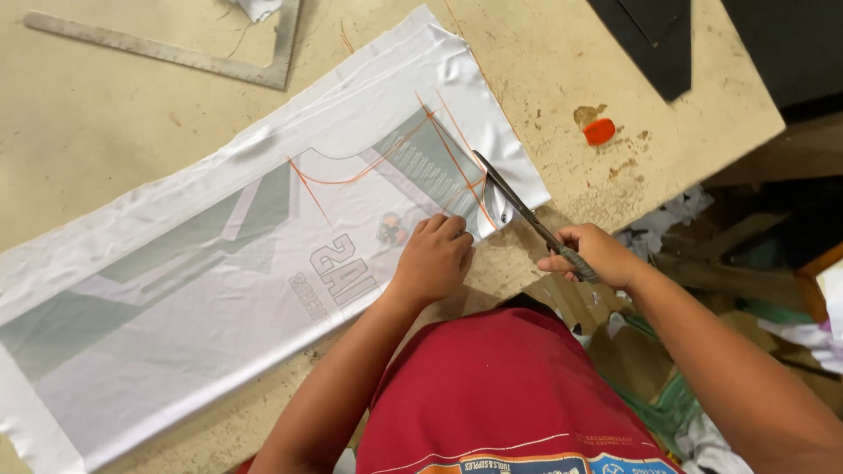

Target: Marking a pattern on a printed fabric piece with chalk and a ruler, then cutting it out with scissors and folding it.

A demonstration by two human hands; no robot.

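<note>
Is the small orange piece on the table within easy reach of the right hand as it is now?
Probably yes. The orange piece lies on bare table beyond the right hand, with nothing between them. But that hand is gripping the scissors, so it isn't free to pick anything up.

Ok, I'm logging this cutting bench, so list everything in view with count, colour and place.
printed fabric: one, white with grey-green bands and orange marked lines, spread across table
scissors: one, metal, blades at fabric's right edge
metal square ruler: one, grey, top left
tailor's chalk: one, orange-red, right of fabric
dark sheet: one, black, top right
table: one, beige, stained
fabric scraps: several, white and green, on floor right
left hand: pressing fabric
right hand: holding scissors
</note>
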